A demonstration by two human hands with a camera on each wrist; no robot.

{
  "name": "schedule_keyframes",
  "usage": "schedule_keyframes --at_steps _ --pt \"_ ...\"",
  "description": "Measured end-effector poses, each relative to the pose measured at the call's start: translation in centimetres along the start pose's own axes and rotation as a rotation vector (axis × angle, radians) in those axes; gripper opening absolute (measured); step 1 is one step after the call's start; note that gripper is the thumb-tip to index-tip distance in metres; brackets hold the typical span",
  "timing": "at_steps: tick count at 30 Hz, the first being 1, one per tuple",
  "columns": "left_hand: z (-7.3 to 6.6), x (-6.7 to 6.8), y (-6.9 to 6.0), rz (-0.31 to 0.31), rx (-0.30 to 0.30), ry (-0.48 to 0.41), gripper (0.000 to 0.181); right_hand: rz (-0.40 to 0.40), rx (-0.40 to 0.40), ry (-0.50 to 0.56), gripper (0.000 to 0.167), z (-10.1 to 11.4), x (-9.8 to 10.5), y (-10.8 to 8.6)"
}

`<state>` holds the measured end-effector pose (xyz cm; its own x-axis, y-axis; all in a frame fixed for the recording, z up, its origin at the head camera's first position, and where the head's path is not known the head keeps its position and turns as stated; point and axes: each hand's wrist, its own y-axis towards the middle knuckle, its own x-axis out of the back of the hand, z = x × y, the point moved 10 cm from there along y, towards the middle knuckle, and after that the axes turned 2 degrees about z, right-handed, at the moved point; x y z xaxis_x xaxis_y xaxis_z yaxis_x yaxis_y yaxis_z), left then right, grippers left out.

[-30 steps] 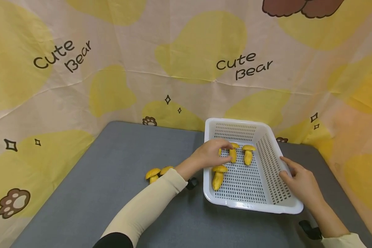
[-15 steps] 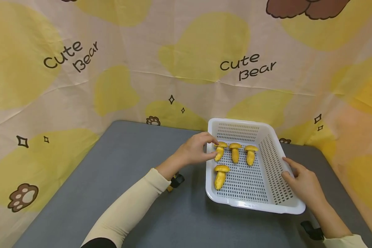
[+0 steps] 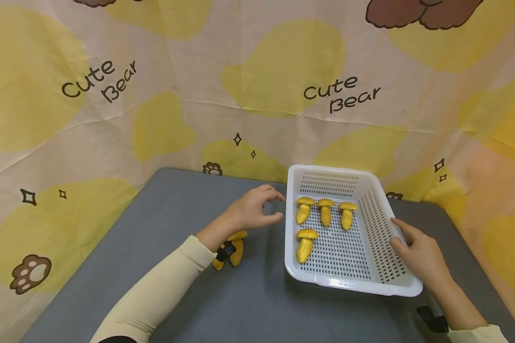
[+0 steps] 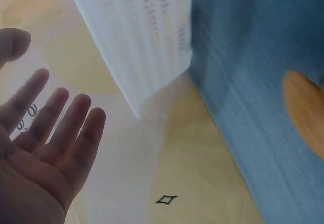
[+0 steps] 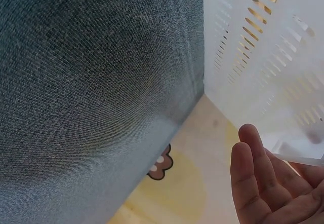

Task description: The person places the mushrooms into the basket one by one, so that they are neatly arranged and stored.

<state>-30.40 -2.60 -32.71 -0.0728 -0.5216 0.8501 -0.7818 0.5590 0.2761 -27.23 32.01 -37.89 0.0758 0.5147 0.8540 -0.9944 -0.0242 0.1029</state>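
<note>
A white perforated plastic basket point(image 3: 353, 285) holds several yellow mushrooms: three in a row towards the back, including the right one point(image 3: 346, 216), and another mushroom point(image 3: 304, 246) in front on the left. Just left of the basket's rim, my left hand point(image 3: 253, 208) hovers with nothing in its spread fingers, which the left wrist view also shows. My right hand point(image 3: 422, 255) grips the basket's right rim, its thumb over the edge and other fingers along the outer wall. Beneath my left wrist lie further mushrooms point(image 3: 237, 250) on the table, partly hidden by a black wrist device.
The grey table point(image 3: 257, 305) reaches back to a cloth backdrop point(image 3: 262, 66) with yellow patches and "Cute Bear" lettering. The basket stands near the table's right rear. Black wrist devices, including the right one point(image 3: 431, 319), sit on both wrists.
My left hand has withdrawn leftwards from over the basket to outside its rim, uncovering the left mushroom in the back row. My right hand stays at the basket's rim.
</note>
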Motion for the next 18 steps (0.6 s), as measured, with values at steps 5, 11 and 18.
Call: schedule_keyframes --at_steps 5,11,18 --pt "1.1 -0.1 -0.8 0.022 -0.001 -0.007 0.029 -0.007 0.001 0.002 0.054 0.0 -0.1 0.0" --pt "2.5 -0.3 -2.0 0.047 0.01 -0.003 0.021 -0.004 -0.002 0.012 0.054 0.1 -0.1 -0.1" --pt "4.5 -1.0 -3.4 0.099 0.039 -0.027 0.024 -0.006 0.002 0.013 0.054 0.2 -0.1 -0.1"
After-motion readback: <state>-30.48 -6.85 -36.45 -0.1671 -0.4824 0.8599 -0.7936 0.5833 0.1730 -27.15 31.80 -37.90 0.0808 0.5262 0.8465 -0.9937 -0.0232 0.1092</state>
